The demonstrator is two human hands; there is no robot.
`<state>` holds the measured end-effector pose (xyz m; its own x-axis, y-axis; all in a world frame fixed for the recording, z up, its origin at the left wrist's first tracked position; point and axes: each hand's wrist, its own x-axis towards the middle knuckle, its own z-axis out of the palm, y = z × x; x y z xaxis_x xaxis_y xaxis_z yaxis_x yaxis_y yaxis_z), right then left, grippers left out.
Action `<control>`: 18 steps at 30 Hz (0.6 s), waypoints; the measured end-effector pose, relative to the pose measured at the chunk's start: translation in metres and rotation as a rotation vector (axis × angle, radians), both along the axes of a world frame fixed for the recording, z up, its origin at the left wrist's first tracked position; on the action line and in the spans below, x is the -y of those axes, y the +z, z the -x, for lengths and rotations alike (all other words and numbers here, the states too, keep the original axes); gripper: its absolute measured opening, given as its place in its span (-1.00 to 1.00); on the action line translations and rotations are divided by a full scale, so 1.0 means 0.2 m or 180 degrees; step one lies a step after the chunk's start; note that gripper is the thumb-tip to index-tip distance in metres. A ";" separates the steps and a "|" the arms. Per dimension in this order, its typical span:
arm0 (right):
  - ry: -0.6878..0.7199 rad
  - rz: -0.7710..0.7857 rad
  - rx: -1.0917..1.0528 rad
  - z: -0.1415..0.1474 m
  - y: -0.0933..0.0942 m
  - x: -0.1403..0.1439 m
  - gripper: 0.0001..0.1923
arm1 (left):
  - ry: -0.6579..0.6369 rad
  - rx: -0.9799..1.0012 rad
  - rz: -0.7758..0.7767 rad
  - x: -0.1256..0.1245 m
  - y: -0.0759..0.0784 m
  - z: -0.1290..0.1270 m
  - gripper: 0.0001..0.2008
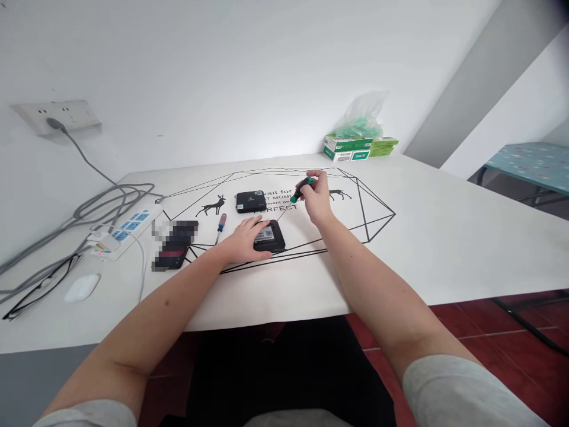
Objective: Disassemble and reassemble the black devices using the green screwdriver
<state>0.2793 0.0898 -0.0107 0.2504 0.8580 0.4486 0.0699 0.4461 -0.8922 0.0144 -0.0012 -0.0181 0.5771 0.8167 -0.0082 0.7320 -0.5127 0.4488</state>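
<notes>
My right hand [317, 198] is closed around the black-and-green handle of a screwdriver [301, 190]. Its thin shaft slants down to the left, to the far edge of a black case [278, 236] with a white label; whether the tip touches it I cannot tell. My left hand [247, 239] lies over the left side of this case, fingers stretched out and thumb along its near edge. Just behind it sits a second flat black box [250, 202] with small stickers. Left of my left hand lies another screwdriver [221, 224] with a red and blue handle.
A phone [175, 246], partly blurred out, lies to the left. Beyond it are a power strip [128, 228], grey cables, glasses [42, 287] and a white earbud case [82, 287]. Green-and-white boxes [347, 148] with a plastic bag [362, 118] stand at the back by the wall.
</notes>
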 end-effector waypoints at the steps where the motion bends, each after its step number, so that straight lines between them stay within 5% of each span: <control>1: -0.0061 -0.0040 -0.0014 0.00 0.00 0.00 -0.55 | -0.0003 0.0020 0.0025 0.00 0.00 0.00 0.09; 8: -0.0341 -0.0123 0.0192 0.04 -0.02 0.01 -0.59 | -0.0052 0.0419 -0.0110 0.02 0.03 0.01 0.08; 18: 0.0020 -0.0657 0.0848 0.14 0.07 0.16 -0.58 | -0.0028 0.0411 -0.0228 0.06 0.00 -0.04 0.06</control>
